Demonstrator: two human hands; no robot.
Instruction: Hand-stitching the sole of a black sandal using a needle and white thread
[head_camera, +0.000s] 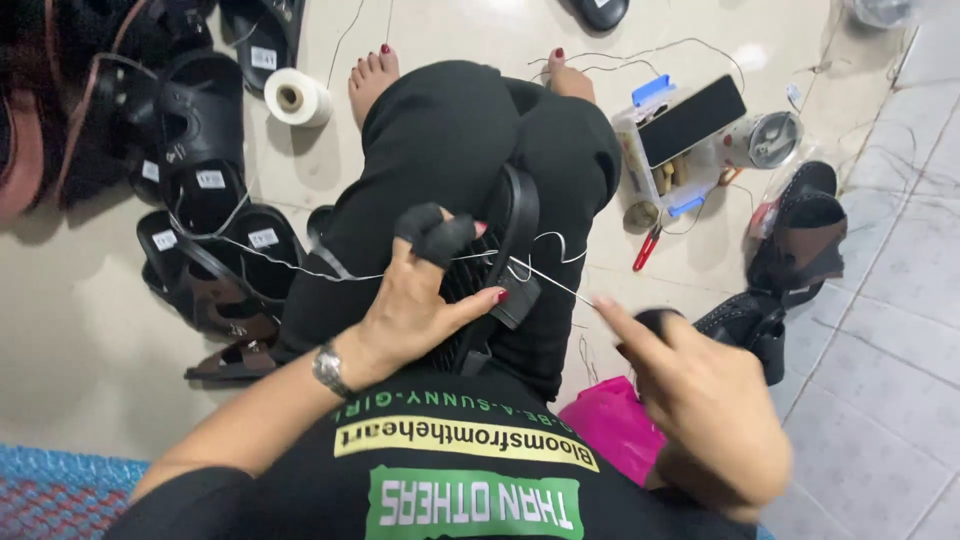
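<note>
My left hand (420, 300) grips a black sandal (505, 250) held sole-up on my lap; a black fabric guard covers its index finger. My right hand (690, 390) is to the right of the sandal, blurred, pinching a thin white thread (555, 283) that runs taut from the sandal's edge. More thread loops over the sandal and trails left across my knee. A black guard also shows on a right finger.
Several black and brown sandals (215, 250) lie on the tiled floor at left, others at right (800, 240). A white thread spool (297, 97) stands near my left foot. A clear box with a phone on it (685, 130) and red pliers (647, 248) lie to the right. A pink bag (610, 420) sits under my right hand.
</note>
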